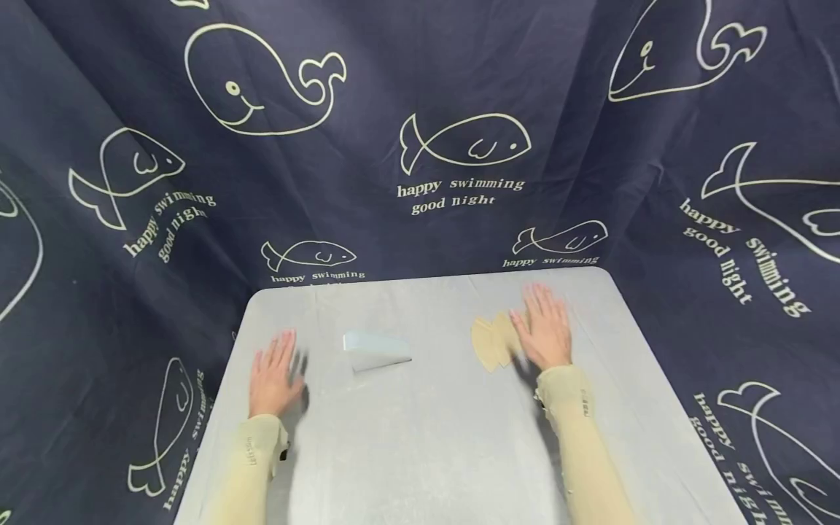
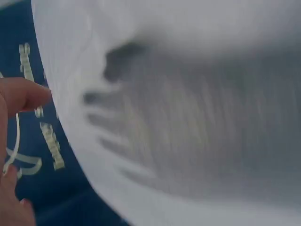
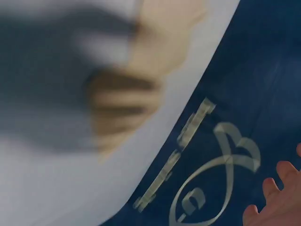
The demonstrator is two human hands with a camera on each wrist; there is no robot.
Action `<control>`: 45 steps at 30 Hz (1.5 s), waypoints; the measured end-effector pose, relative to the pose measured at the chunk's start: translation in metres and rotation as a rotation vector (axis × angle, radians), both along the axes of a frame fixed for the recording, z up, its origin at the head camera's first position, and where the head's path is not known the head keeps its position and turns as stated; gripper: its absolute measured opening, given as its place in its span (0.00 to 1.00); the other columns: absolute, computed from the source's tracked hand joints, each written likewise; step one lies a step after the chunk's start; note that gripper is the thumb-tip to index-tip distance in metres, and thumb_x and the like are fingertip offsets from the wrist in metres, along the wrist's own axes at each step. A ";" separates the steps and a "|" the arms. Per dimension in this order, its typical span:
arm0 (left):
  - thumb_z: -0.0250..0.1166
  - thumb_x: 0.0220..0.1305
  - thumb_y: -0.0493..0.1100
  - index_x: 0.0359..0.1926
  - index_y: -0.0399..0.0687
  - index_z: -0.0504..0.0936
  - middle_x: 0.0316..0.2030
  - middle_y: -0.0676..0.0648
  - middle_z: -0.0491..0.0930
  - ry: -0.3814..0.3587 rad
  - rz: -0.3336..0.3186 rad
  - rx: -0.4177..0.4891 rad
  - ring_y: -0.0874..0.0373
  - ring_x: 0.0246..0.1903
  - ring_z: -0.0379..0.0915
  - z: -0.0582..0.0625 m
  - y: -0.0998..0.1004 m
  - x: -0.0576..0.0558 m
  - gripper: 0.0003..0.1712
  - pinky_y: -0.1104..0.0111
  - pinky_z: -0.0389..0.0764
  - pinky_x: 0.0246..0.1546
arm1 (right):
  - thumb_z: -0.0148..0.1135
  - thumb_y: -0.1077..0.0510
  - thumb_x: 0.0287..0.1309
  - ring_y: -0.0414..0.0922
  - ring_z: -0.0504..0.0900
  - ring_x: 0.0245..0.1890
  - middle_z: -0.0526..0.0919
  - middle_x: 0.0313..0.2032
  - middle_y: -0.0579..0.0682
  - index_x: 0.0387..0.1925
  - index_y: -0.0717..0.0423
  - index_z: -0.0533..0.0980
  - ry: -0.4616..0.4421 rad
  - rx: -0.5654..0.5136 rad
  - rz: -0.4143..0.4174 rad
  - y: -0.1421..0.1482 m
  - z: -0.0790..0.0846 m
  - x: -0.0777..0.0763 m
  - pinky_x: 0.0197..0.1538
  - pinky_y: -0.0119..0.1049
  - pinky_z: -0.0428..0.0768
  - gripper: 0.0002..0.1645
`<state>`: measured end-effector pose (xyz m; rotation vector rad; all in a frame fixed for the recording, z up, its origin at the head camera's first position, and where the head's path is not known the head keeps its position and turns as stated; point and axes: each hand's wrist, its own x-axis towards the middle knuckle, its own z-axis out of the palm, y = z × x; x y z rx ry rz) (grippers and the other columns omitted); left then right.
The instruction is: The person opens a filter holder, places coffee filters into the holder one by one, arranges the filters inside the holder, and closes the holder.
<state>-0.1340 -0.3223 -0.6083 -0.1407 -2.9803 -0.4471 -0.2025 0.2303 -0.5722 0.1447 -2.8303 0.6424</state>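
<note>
My left hand (image 1: 272, 375) is over the left side of the table, fingers extended and holding nothing. Its shadow falls on the white surface in the left wrist view, where parts of the fingers (image 2: 21, 96) show at the left edge. Toward the right side, my right hand (image 1: 546, 328) is spread beside a flat tan piece with curved, notched edges (image 1: 488, 344), overlapping its right part in the head view. The right wrist view shows this tan piece (image 3: 164, 42) blurred, with finger shadows across it. Between the hands lies a pale blue-white tapered piece (image 1: 375, 351), nearer the left hand.
A white-covered table (image 1: 420, 437) with rounded far corners carries these things. Dark blue curtain fabric (image 1: 459, 73) with whale and fish outlines and lettering hangs close behind it and along both sides.
</note>
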 end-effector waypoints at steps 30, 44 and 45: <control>0.69 0.59 0.35 0.62 0.34 0.78 0.55 0.32 0.84 -0.044 0.239 0.649 0.36 0.58 0.80 -0.032 0.147 -0.042 0.28 0.45 0.78 0.62 | 0.63 0.45 0.71 0.45 0.82 0.46 0.80 0.56 0.44 0.73 0.36 0.69 0.014 0.292 0.571 -0.267 0.011 0.018 0.42 0.38 0.85 0.32; 0.67 0.58 0.34 0.60 0.34 0.79 0.52 0.32 0.85 -0.001 0.278 0.580 0.35 0.55 0.81 -0.034 0.142 -0.048 0.27 0.44 0.79 0.59 | 0.65 0.50 0.70 0.44 0.80 0.38 0.79 0.53 0.47 0.74 0.33 0.68 0.060 0.253 0.618 -0.266 0.018 0.012 0.37 0.36 0.83 0.34; 0.67 0.58 0.34 0.60 0.34 0.79 0.52 0.32 0.85 0.000 0.280 0.583 0.35 0.55 0.81 -0.033 0.142 -0.048 0.27 0.44 0.79 0.60 | 0.64 0.51 0.71 0.44 0.80 0.39 0.78 0.53 0.48 0.74 0.33 0.69 0.055 0.235 0.615 -0.263 0.019 0.011 0.38 0.36 0.83 0.33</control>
